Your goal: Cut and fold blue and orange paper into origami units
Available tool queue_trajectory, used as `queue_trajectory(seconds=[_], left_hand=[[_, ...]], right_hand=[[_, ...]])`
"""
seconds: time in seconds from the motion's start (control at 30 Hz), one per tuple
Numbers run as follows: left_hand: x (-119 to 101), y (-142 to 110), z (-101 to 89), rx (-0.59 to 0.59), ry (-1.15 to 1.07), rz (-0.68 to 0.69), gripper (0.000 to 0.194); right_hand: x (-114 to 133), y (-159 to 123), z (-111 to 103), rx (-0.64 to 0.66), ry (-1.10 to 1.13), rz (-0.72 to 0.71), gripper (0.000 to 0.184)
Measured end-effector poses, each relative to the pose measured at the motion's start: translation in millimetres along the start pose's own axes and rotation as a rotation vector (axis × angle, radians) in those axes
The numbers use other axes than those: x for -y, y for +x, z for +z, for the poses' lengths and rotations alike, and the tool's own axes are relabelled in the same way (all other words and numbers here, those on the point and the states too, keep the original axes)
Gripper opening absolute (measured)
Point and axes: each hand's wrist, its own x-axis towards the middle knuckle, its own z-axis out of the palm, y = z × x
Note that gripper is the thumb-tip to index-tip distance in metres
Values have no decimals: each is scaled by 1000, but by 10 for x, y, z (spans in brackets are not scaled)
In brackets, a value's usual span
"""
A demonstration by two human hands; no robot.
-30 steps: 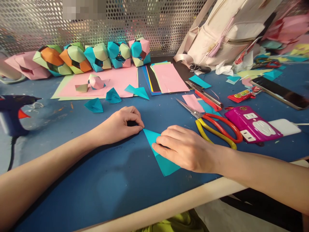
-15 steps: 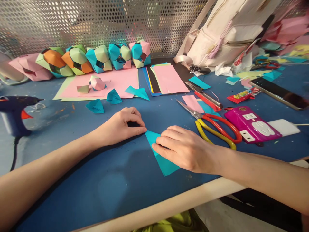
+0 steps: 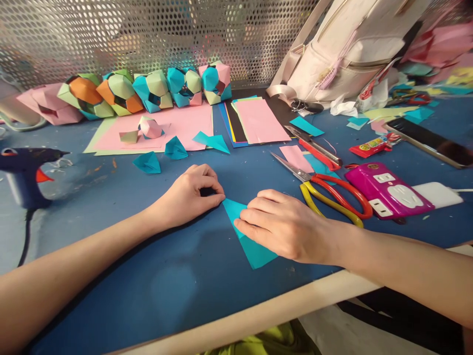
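Left hand (image 3: 192,193): thumb and index fingers pinch top corner of blue paper (image 3: 254,249). Right hand (image 3: 286,227): fingers bent, pressing on the paper's upper part; its underside is hidden. Paper lies flat on bench (image 3: 148,291), between the hands and toward the near edge. Scissors (image 3: 312,178) open beside right hand, cutter (image 3: 314,145) just behind them. Blue folded pieces (image 3: 148,162) beyond left hand. Glue gun (image 3: 25,172) far left, paper balls (image 3: 153,90) in a row at back.

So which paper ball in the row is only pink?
The leftmost paper ball; all the other balls in the row mix different colours.
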Motion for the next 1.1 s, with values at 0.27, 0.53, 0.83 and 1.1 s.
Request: queue_trajectory(seconds=[0.27, 0.53, 0.83, 1.1], left_hand=[[23, 8, 23, -46, -30, -55, 15], [-154, -77, -29, -141, 51, -38, 14], [-383, -285, 140, 29, 142, 208, 22], [-341, -265, 104, 84, 180, 231, 26]], right_hand=[[2, -3, 5, -5, 9, -14, 22], [-9, 1, -4, 14, -2, -6, 26], [-5, -1, 6, -8, -28, -8, 26], [-23, -25, -4, -18, -34, -24, 29]])
